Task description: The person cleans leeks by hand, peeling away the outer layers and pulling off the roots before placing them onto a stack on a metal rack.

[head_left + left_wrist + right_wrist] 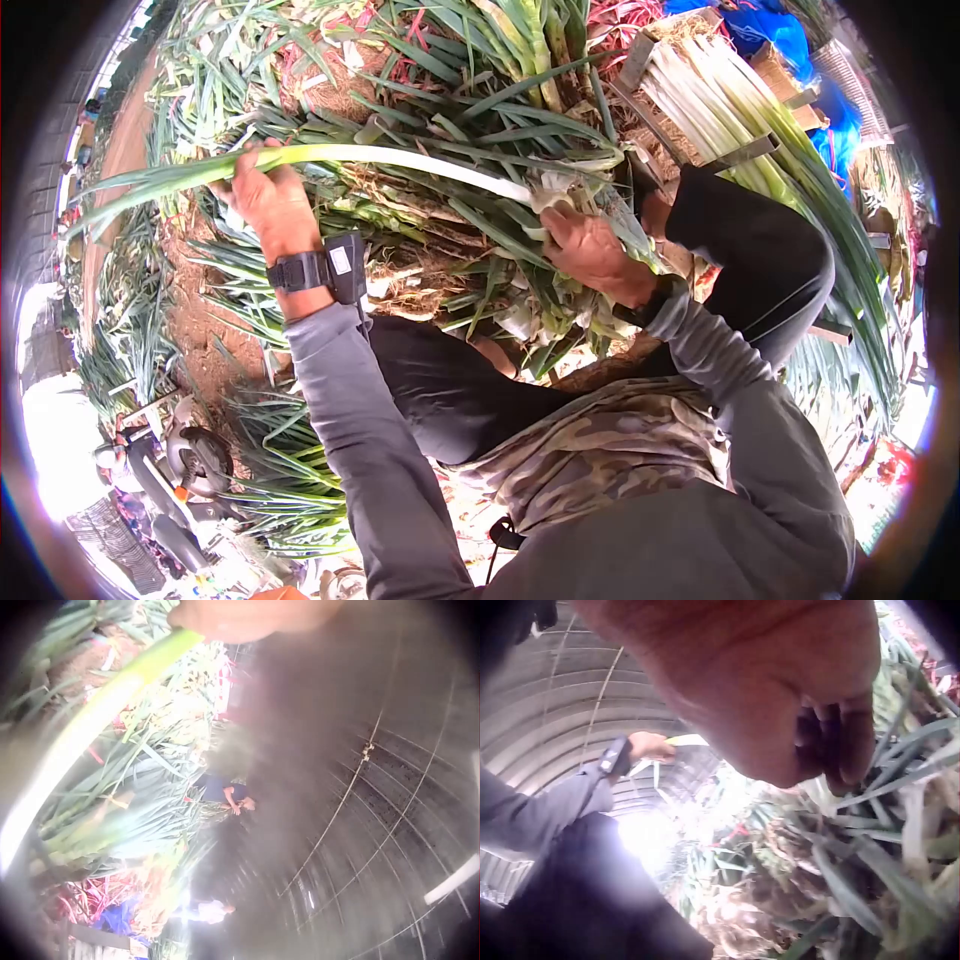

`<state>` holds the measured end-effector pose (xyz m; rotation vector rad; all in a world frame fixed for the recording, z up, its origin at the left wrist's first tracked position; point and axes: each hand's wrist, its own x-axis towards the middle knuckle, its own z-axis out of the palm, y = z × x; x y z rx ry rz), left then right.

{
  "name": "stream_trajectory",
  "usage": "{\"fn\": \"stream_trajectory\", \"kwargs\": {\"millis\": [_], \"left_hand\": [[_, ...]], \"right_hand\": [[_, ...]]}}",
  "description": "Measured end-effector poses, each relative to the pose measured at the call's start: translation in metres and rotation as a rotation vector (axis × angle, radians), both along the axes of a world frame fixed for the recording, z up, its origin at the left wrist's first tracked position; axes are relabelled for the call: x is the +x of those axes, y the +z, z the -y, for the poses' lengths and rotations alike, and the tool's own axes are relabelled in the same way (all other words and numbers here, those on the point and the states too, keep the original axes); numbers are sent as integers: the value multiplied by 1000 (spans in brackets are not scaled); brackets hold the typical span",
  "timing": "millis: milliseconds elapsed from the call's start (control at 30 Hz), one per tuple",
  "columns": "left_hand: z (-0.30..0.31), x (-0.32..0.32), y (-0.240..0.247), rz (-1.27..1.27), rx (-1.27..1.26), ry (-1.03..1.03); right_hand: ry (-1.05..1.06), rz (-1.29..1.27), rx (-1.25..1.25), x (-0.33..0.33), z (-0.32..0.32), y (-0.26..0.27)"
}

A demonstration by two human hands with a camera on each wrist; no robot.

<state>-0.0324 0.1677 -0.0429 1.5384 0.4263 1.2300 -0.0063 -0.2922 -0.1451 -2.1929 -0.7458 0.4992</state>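
Observation:
One long leek lies across the space between my hands, its green leaves to the left and its white end to the right. My left hand grips it where the green begins, fingers curled round it. At the root end, my right hand has curled fingers at pale, loose outer leaves. In the left wrist view the leek runs down from the fingers of my left hand. The right wrist view shows my right hand with fingers bent downward; what they pinch is hidden.
A heap of leeks and leaf scraps lies under my hands. At the upper right, a rack holds a bundle of white-stemmed leeks, near blue plastic. More leeks lie at the lower left, beside my legs.

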Motion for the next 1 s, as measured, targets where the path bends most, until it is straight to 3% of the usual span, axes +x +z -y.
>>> {"fn": "stream_trajectory", "kwargs": {"millis": [67,100,167,200,233,300,333,400,433,467,533,567,600,633,700,833,1000], "left_hand": [[24,-5,38,201,-285,27],[19,-14,45,200,-291,38],[-30,-48,35,-140,142,139],[-46,-62,28,-335,396,232],[-31,-62,36,-415,468,320],[5,-63,59,-574,605,509],[-51,-61,25,-235,271,266],[-96,-54,-6,183,-226,-7],[-75,-54,10,256,-387,-30],[-54,-53,25,327,-543,-56],[4,-54,56,-302,83,137],[30,-57,66,-625,399,262],[48,-54,65,-569,441,286],[60,-45,61,-510,485,301],[71,-5,55,536,-762,-189],[136,23,53,533,-947,-336],[169,34,45,12,-774,-595]], "right_hand": [[22,344,31,15,16,-31],[93,405,-270,29,66,-113],[113,121,-224,48,69,-81],[104,10,-323,53,63,-81],[86,-108,-415,42,55,-75],[103,-266,-139,45,5,-42],[157,-284,-48,43,-12,-11],[307,-85,-122,35,-33,9],[403,126,-285,27,-35,10],[591,512,-456,23,-30,14],[574,304,-321,24,-48,37],[440,-105,-145,23,-65,50],[255,-481,54,22,-82,63],[185,-503,373,24,-99,57],[18,-843,880,22,-135,99],[-103,-889,1334,35,-186,131],[-205,-737,1440,78,-174,141]]}}
